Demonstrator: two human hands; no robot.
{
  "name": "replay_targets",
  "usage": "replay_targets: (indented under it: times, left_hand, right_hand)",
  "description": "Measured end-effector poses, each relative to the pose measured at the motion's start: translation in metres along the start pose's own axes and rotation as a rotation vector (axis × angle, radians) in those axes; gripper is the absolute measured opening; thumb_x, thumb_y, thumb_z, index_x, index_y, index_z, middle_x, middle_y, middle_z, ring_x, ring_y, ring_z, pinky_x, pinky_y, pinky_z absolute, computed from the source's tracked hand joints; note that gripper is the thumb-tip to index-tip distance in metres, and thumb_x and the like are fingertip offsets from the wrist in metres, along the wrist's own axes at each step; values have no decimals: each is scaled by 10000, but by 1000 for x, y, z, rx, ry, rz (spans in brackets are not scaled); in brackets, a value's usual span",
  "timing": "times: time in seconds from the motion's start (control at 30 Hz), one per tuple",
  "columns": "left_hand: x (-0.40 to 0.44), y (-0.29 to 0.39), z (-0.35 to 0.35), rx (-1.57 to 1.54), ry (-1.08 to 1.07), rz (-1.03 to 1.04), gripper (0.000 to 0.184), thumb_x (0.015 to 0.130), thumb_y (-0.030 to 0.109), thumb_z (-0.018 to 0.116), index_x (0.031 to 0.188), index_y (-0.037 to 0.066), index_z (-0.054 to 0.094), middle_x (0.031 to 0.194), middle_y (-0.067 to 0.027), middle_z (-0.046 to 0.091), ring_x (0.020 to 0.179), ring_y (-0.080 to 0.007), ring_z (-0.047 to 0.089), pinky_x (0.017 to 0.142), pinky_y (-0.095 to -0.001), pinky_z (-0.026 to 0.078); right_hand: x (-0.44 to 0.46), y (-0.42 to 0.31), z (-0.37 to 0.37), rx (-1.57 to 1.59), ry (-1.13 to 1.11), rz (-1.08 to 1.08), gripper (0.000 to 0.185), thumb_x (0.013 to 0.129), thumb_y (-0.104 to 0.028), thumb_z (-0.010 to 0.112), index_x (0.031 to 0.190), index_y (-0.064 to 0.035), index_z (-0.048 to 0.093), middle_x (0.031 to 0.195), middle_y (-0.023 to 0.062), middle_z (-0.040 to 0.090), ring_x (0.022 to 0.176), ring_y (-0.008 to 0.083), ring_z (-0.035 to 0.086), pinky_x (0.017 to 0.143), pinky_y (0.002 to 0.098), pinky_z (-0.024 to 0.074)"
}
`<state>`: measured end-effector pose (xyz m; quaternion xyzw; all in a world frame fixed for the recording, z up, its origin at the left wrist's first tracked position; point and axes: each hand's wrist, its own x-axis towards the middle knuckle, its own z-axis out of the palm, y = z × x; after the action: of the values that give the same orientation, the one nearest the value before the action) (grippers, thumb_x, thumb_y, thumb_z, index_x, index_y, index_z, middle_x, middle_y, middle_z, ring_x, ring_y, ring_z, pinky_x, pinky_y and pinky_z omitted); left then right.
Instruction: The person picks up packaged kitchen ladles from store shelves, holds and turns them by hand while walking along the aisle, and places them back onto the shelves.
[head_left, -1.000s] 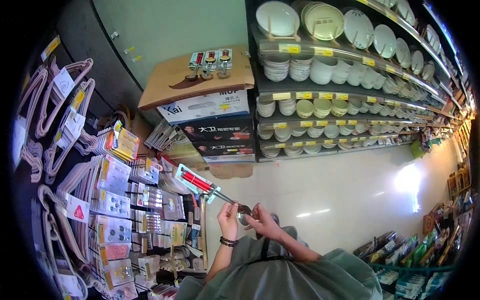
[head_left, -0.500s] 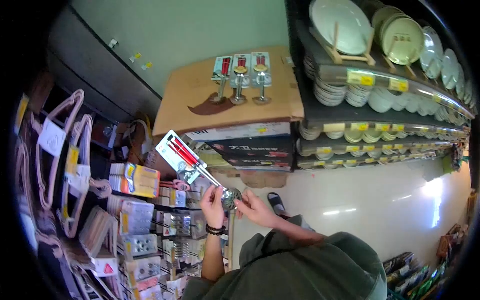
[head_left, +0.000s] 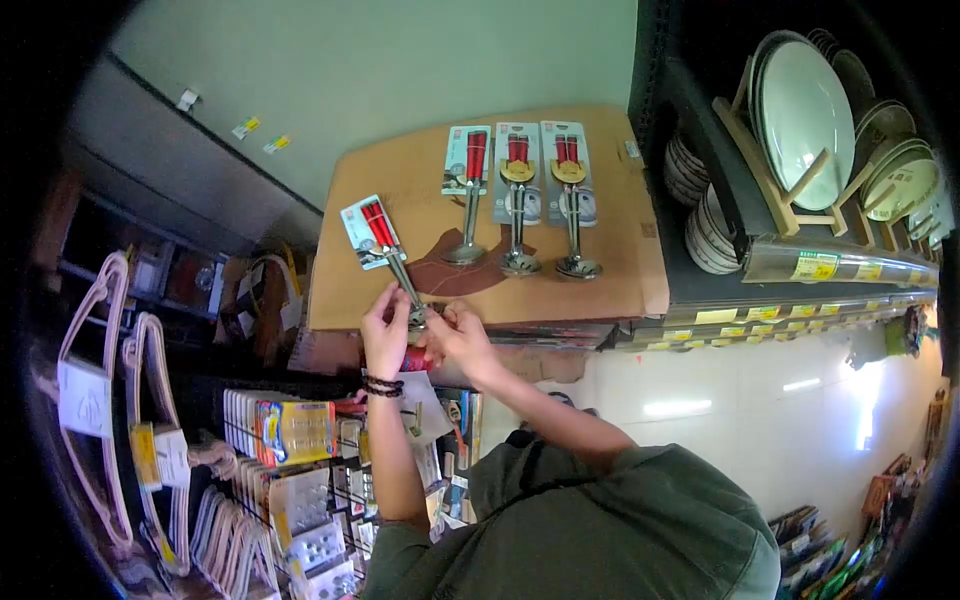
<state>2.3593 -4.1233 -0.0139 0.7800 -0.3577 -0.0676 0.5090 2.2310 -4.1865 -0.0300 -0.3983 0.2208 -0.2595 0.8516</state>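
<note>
Both my hands hold a carded pack of red-handled slotted ladles point(head_left: 376, 226) at the near left corner of a large cardboard box point(head_left: 390, 165). My left hand point(head_left: 385, 332), with a dark beaded bracelet at the wrist, is closed round the steel stems just above the heads. Pinching the bowl end is my right hand point(head_left: 460, 342); the fingers partly hide the metal heads. The card and handles point away from me over the box top. Three similar ladle packs point(head_left: 466, 205) point(head_left: 517, 205) point(head_left: 573, 205) lie side by side on the box, heads toward me.
Shelves on the right carry plates on wooden racks point(head_left: 800, 130) and stacked bowls point(head_left: 712, 235). Pale hangers point(head_left: 155, 420) hang at the left. Packaged small goods point(head_left: 300, 430) fill a rack below my left arm. Tiled floor point(head_left: 660, 440) lies at the right.
My hands have carried the ladle pack forward and up, from in front of the box to over its near left edge. The view has moved closer to the box.
</note>
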Motion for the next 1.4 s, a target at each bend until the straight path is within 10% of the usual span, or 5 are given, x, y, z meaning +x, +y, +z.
replay_targets:
  times: [0.3,0.6,1.03,1.17,1.4]
  left_hand:
    - [-11,14,-7,-4,-88,165,302,956,152,560,1177,-48,604,1099,-135,665,1035,-180,608,900,-305,461]
    - [-41,30,-14,-545,81,58,571,954,224,567,1402,-35,326,1397,-181,437,1243,-292,466,1047,-424,379]
    - [-181,112,32,-787,-1027,185,283,981,63,461,1232,-66,432,845,-133,624,765,-177,591,750,-286,471]
    - [-280,143,44,-747,-1461,252,358,981,41,478,1316,-47,388,816,-77,597,778,-125,568,779,-266,460]
    - [-467,166,19,-615,-2205,483,331,932,15,542,1243,-61,458,846,-77,626,692,-132,592,623,-261,484]
  right_hand:
    - [15,25,13,-291,139,-108,326,948,-255,554,990,66,510,757,161,624,669,168,649,528,369,492]
    - [-35,-5,59,-682,147,-326,345,912,-229,556,997,29,343,692,280,544,658,482,538,531,483,424]
    - [-288,18,-6,-614,611,-492,352,910,-213,616,1061,13,392,934,169,597,865,260,609,737,350,480]
    - [-387,27,4,-85,828,-900,433,919,-137,594,1272,-6,379,1221,127,508,1176,191,486,1056,367,348]
    - [-567,123,-6,132,1302,-886,460,920,-149,617,1306,-49,390,1150,62,550,915,93,558,704,217,483]
